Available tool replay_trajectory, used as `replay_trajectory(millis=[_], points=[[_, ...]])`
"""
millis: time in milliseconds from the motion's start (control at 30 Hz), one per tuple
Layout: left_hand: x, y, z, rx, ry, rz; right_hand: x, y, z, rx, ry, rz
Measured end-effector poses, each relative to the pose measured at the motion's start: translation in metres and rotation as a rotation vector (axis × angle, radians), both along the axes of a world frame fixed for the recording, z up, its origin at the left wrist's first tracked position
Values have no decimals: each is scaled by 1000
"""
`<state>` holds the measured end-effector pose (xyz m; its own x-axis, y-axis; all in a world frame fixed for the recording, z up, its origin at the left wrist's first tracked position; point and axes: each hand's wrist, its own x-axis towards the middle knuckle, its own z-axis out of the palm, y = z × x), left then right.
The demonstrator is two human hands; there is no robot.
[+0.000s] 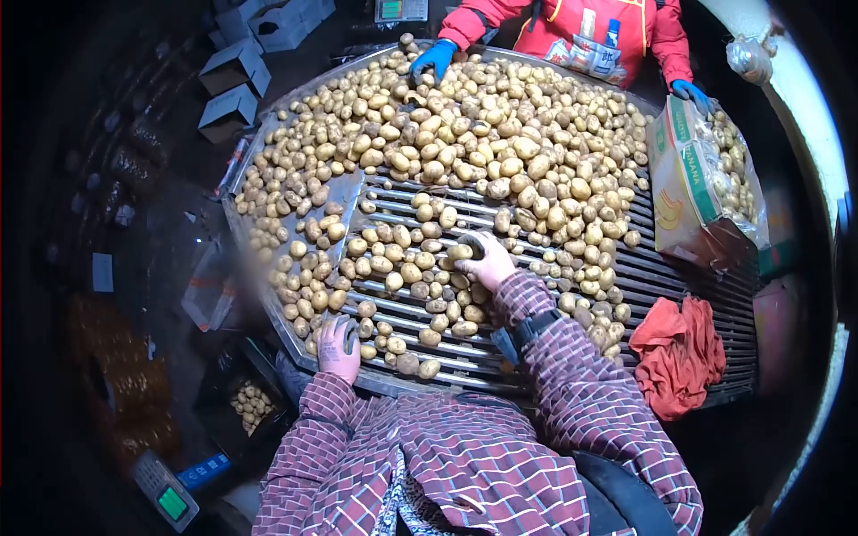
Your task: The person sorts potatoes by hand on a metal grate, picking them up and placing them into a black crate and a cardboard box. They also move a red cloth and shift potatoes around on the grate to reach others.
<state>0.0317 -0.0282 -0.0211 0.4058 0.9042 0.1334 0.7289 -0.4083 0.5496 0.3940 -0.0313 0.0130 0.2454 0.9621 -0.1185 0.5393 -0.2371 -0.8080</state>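
My right hand (487,261), in a pink glove with dark fingertips, is over the middle of the slatted metal table. Its thumb and fingers are closed around a potato (459,252). More loose potatoes (402,255) lie on the slats just left of it. At the table's near left edge rests my left hand (339,350), also in a pink glove with a dark palm side. Its fingers are loosely apart beside several potatoes, and I see nothing held in it.
Across the table, a person in red reaches into the potato heap (536,134) with one blue-gloved hand (435,61); the other touches a banana carton (684,183) of bagged potatoes. A red cloth (679,353) lies at right. Lower left are a dark crate (234,380) and a scale (165,491).
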Motion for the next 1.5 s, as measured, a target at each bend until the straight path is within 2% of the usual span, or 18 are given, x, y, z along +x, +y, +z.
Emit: replay_trajectory(millis=[167,233,300,400,433,467,533,567,733,867,900,967,1133,1200,1233,1333,1367,1500], points=[[22,-2,23,-447,-635,170,-50,-14,36,-61,259,118],[33,6,28,-1314,-1400,195,-88,-14,60,-84,242,309],[23,0,-32,-1208,-1096,196,-121,-11,60,-37,257,399],[11,9,8,-1226,-1462,182,-131,-7,60,-104,277,345],[-4,18,33,-780,-1080,198,-125,-7,41,-62,337,295],[-17,45,41,-919,-1529,602,-117,-9,27,-128,471,212],[-91,100,43,-638,-1444,316,-106,-12,44,-147,391,138],[-102,116,80,-778,-1812,552,-88,-14,3,-92,337,149],[-103,128,81,-901,-1244,611,-87,-26,17,-126,217,-44],[-6,50,58,-1540,-1432,26,-114,-28,50,-115,411,273],[14,33,53,-1280,-1216,-114,-108,-29,58,-97,378,271],[25,21,28,-1528,-1418,204,-84,-26,94,-110,162,170],[12,20,24,-1241,-1096,60,36,-35,22,-57,-612,-345],[13,19,18,-1081,-1071,37,27,-47,-5,-172,-636,-298],[12,24,13,-1375,-1275,329,4,-51,4,-191,-678,-118],[42,14,56,-1392,-1167,391,-37,-57,2,-32,-551,211],[51,12,67,-1371,-1131,426,-28,-45,19,-43,-151,192],[46,13,56,-1401,-1098,417,63,-6,67,157,-624,-412]])
